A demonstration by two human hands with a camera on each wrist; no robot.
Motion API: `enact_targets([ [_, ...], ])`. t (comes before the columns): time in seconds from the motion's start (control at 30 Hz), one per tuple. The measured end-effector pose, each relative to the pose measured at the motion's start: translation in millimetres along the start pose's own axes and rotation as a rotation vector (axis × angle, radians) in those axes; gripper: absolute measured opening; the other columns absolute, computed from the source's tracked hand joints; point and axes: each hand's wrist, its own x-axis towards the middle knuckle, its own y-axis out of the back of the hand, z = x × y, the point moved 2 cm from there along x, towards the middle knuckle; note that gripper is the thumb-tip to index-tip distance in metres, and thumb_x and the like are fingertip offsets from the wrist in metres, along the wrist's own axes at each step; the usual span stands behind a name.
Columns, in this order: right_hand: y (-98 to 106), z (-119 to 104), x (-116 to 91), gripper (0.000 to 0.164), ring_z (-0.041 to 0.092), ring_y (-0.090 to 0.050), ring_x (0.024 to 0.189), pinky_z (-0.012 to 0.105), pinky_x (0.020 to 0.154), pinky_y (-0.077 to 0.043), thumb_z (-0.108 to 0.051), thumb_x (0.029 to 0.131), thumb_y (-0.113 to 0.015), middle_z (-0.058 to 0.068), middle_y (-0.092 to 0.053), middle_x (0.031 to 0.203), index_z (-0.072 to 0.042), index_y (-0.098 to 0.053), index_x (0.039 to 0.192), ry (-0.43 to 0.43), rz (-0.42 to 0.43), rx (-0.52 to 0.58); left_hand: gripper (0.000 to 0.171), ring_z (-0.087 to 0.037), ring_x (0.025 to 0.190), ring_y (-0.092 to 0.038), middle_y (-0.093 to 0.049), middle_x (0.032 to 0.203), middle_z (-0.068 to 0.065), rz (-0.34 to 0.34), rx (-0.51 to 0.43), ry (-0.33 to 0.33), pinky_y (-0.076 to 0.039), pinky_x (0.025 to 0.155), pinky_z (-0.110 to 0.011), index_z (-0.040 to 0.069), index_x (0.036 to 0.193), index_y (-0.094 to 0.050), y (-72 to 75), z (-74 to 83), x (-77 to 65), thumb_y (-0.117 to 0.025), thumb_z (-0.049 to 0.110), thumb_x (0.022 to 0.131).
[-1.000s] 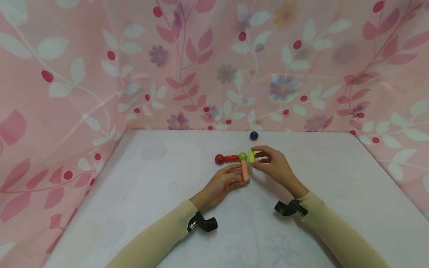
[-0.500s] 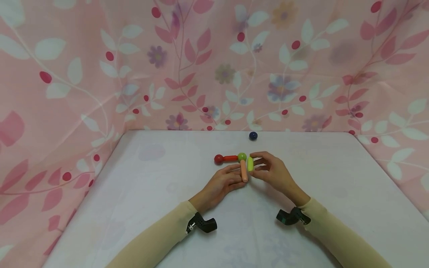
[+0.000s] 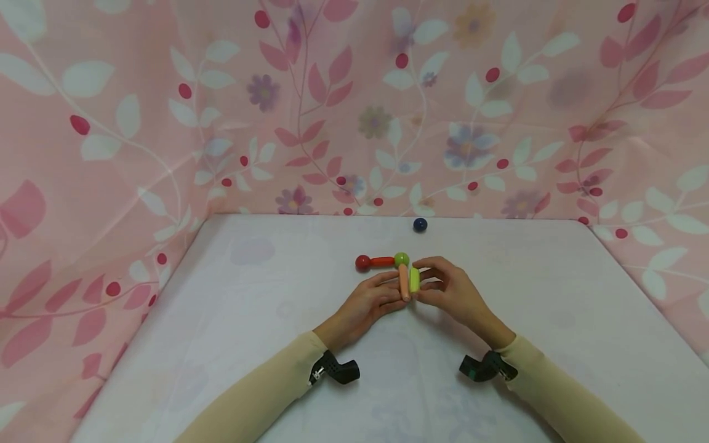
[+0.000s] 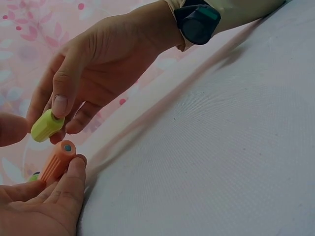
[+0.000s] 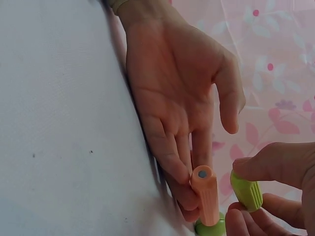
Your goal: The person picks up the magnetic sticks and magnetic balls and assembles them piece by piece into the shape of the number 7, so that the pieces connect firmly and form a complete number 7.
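In the head view, my left hand lies on the table with its fingertips against an orange magnetic stick. The right wrist view shows that palm turned sideways, thumb apart, fingers extended beside the orange stick, whose end bears a grey magnet dot. My right hand pinches a short yellow-green magnetic stick between thumb and fingers, close alongside the orange one. A gap separates the two in the left wrist view. The orange stick's far end meets a green ball, joined by a red stick to a red ball.
A dark blue ball sits near the back edge of the white table. Behind rises a pink curtain with leaves and flowers. Each wrist carries a black camera mount.
My right hand has brought the yellow-green stick toward the person, from beside the green ball to alongside the orange stick. The left hand stays put.
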Motion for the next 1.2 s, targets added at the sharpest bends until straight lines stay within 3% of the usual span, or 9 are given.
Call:
enact_targets([
  [0.33,-2,-1,-12,0.056,0.041,-0.060,0.117,0.039,0.094,-0.056,0.004,0.087,-0.081,0.019,-0.057,0.135,0.008,-0.055,0.136,0.005,-0.020,0.069,0.058,-0.029,0.131,-0.056,-0.052,0.149,-0.020,0.008,-0.003,-0.015,-0.043,0.110,-0.044,-0.003,0.156,-0.038,-1.8,0.2,-0.9,-0.055,0.000,0.101],
  [0.7,-8,1,-24,0.053,0.043,-0.060,0.114,0.035,0.093,-0.056,0.009,0.083,-0.082,0.021,-0.057,0.131,0.005,-0.059,0.131,0.023,-0.032,0.146,0.057,-0.025,0.123,-0.060,-0.056,0.144,-0.021,0.011,-0.007,-0.016,-0.044,0.110,-0.045,-0.004,0.156,-0.037,-2.5,0.2,-0.2,-0.052,-0.001,0.101],
  [0.87,-12,1,-30,0.052,0.039,-0.062,0.112,0.038,0.092,-0.056,0.009,0.083,-0.082,0.021,-0.057,0.130,0.005,-0.060,0.130,0.027,-0.044,0.172,0.056,-0.025,0.124,-0.059,-0.056,0.144,-0.021,0.006,-0.002,-0.018,-0.043,0.110,-0.045,-0.003,0.156,-0.037,-1.6,-0.4,0.0,-0.052,0.000,0.102],
  [1.2,-17,2,-38,0.053,0.039,-0.063,0.107,0.034,0.091,-0.056,0.005,0.083,-0.084,0.021,-0.059,0.127,0.006,-0.059,0.130,0.003,-0.070,0.161,0.055,-0.028,0.128,-0.057,-0.053,0.146,-0.026,0.013,0.002,-0.020,-0.042,0.111,-0.046,-0.003,0.156,-0.038,-1.7,-0.4,-1.1,-0.051,0.000,0.103],
])
